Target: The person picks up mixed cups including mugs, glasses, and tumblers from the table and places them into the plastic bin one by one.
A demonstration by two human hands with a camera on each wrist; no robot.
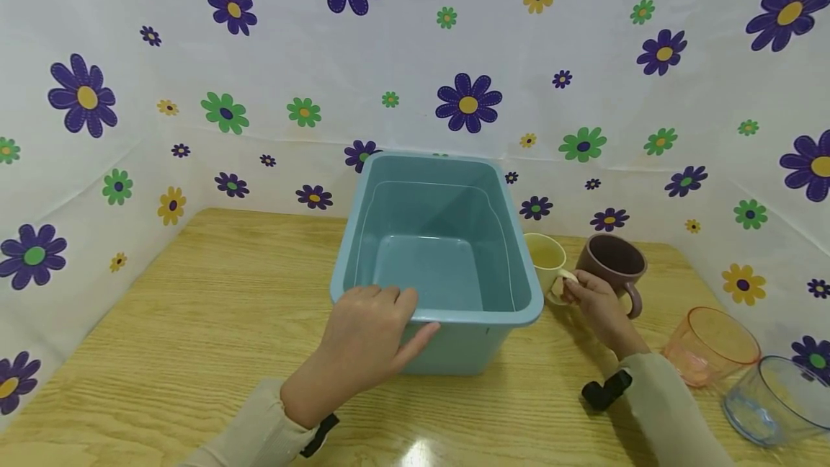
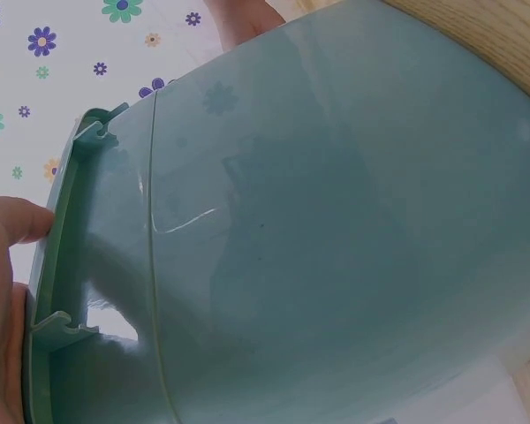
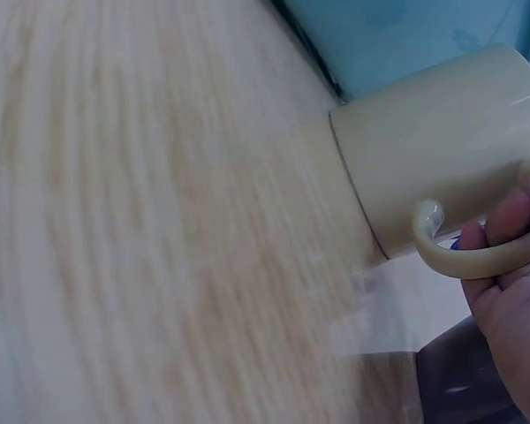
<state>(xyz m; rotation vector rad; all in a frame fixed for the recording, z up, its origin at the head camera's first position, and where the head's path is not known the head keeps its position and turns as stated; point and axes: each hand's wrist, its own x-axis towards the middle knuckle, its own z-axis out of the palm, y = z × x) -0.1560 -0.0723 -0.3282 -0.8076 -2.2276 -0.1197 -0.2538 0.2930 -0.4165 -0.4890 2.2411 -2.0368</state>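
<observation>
A blue-green plastic basin stands on the wooden table. My left hand grips its near rim, fingers over the inside and thumb along the outer side. In the left wrist view the basin's outer wall fills most of the picture. To the basin's right is a pale yellow mug, and my right hand grips it by the handle. The right wrist view shows the fingers through the handle, with the mug's base close to the tabletop. A dark purple mug stands just behind the right hand.
Right of the right forearm stand an orange clear glass and a blue clear glass. A white flowered cloth hangs behind the table and along both sides. The basin holds nothing on its visible floor.
</observation>
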